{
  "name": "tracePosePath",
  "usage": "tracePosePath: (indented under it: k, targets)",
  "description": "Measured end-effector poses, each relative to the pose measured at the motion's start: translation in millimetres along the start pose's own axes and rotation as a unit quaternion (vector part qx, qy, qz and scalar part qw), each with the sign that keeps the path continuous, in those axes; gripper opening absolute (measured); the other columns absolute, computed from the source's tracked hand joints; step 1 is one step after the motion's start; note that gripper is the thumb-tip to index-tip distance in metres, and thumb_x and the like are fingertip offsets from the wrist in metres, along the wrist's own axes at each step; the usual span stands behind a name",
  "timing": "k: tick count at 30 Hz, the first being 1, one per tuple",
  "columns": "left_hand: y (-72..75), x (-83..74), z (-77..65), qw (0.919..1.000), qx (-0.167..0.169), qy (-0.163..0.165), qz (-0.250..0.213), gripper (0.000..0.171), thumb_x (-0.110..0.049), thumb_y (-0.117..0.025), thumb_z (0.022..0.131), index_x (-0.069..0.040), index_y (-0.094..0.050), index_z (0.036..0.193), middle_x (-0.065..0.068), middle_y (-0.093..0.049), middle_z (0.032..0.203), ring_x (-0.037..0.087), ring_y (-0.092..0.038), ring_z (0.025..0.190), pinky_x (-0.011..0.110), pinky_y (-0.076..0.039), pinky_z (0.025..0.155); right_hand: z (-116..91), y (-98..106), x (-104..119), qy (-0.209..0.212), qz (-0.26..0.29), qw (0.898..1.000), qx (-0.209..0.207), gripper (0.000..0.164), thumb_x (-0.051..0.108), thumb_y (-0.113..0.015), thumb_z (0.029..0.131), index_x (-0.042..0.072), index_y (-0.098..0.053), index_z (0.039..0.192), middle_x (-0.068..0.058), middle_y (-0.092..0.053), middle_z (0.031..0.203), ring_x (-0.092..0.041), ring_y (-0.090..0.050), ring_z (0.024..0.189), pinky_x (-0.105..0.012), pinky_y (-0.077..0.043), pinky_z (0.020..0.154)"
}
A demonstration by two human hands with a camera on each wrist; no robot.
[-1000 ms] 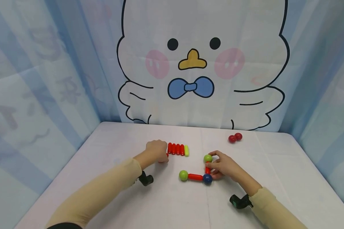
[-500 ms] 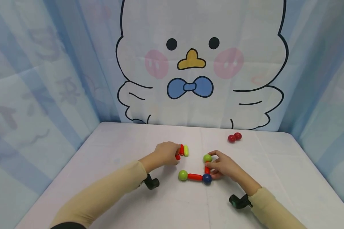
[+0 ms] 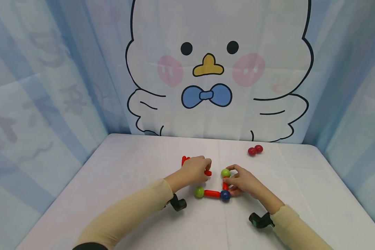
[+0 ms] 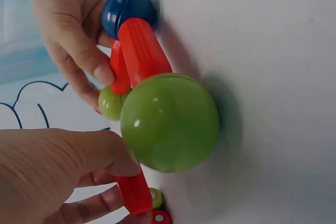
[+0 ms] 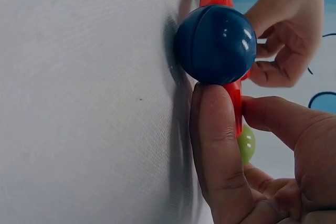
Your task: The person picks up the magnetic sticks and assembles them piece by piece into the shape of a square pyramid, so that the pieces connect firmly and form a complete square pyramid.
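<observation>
On the white table lies an L of magnetic-style balls and rods. A green ball point(image 3: 199, 192) joins a red rod point(image 3: 212, 193) to a blue ball point(image 3: 225, 196) at the corner; a second red rod point(image 3: 225, 186) runs from there to another green ball point(image 3: 225, 173). My right hand point(image 3: 245, 180) pinches that second rod, fingertips also at the blue ball and far green ball. My left hand point(image 3: 195, 170) pinches a loose red rod point(image 4: 135, 191) between thumb and fingers, left of the far green ball.
Behind the left hand, more red rods point(image 3: 184, 160) are mostly hidden; a yellow-green rod end point(image 4: 156, 198) shows beyond it in the left wrist view. Two dark red balls point(image 3: 251, 151) lie at the back right. A printed curtain point(image 3: 206, 121) hangs behind the table point(image 3: 268, 215).
My left hand has moved right with its red rod, passing in front of the row of rods toward the far green ball. The right hand and the L have stayed in place.
</observation>
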State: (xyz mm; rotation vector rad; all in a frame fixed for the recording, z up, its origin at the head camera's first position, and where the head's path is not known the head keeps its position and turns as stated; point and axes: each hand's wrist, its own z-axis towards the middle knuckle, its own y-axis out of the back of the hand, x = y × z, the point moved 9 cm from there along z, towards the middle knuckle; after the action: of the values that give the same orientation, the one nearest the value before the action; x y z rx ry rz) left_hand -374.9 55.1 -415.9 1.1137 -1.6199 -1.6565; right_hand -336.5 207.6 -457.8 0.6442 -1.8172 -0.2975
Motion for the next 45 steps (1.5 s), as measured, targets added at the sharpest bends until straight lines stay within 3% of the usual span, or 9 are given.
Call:
tracePosePath:
  k: [15,29,32,38,41,45]
  targets:
    - [-2.2,-12.9,13.2,0.9996,-0.017,-0.014,0.017,0.025,-0.036,-0.080,0.091,-0.022,-0.065,0.106,-0.007,-0.059,0.086,0.012,-0.055,0.078,0.031,-0.043,0.077,3,-3,6,0.013,-0.001,1.000,0.007,0.059,0.022,-0.071,0.098,0.003,-0.042,0.146,-0.014,-0.067,0.103,-0.018,-0.067,0.069,-0.027,-0.059,0.064]
    - [-6.2,-12.6,17.2,0.9989,-0.014,-0.025,-0.037,0.023,-0.027,-0.078,0.092,-0.021,-0.069,0.112,-0.006,-0.066,0.099,0.013,-0.057,0.091,0.033,-0.047,0.089,3,-2,6,0.011,-0.024,1.000,0.002,0.057,0.026,-0.069,0.100,0.004,-0.043,0.146,-0.014,-0.069,0.105,-0.018,-0.070,0.066,-0.030,-0.060,0.064]
    - [0.3,-7.5,15.2,0.9974,-0.019,-0.025,-0.065,0.023,-0.021,-0.076,0.093,-0.020,-0.070,0.115,-0.004,-0.068,0.104,0.014,-0.059,0.095,0.033,-0.050,0.091,4,-1,7,0.015,-0.036,0.999,-0.004,0.054,0.027,-0.068,0.100,0.004,-0.046,0.144,-0.012,-0.070,0.101,-0.018,-0.069,0.064,-0.030,-0.060,0.063]
    - [31.3,4.5,10.9,0.9908,-0.071,-0.016,-0.114,0.019,-0.009,-0.065,0.098,-0.014,-0.071,0.115,-0.002,-0.067,0.104,0.014,-0.061,0.092,0.027,-0.053,0.083,6,6,12,0.021,-0.072,0.997,-0.033,0.048,0.027,-0.068,0.099,0.003,-0.053,0.138,-0.011,-0.068,0.093,-0.018,-0.064,0.062,-0.029,-0.057,0.063]
    - [39.4,-4.0,2.8,0.9911,-0.069,-0.023,-0.111,0.016,-0.012,-0.065,0.099,-0.013,-0.071,0.114,-0.002,-0.067,0.101,0.013,-0.061,0.088,0.024,-0.053,0.078,8,11,14,0.027,-0.094,0.994,-0.053,0.048,0.029,-0.068,0.098,0.004,-0.056,0.137,-0.015,-0.067,0.103,-0.019,-0.061,0.064,-0.028,-0.055,0.065]
    - [28.7,-32.9,-15.8,0.9937,-0.016,-0.055,-0.096,0.017,-0.021,-0.070,0.099,-0.014,-0.071,0.113,-0.002,-0.069,0.096,0.011,-0.059,0.082,0.020,-0.052,0.070,10,16,18,0.046,-0.109,0.991,-0.066,0.046,0.031,-0.066,0.099,0.004,-0.059,0.136,-0.022,-0.063,0.121,-0.019,-0.059,0.069,-0.028,-0.051,0.066]
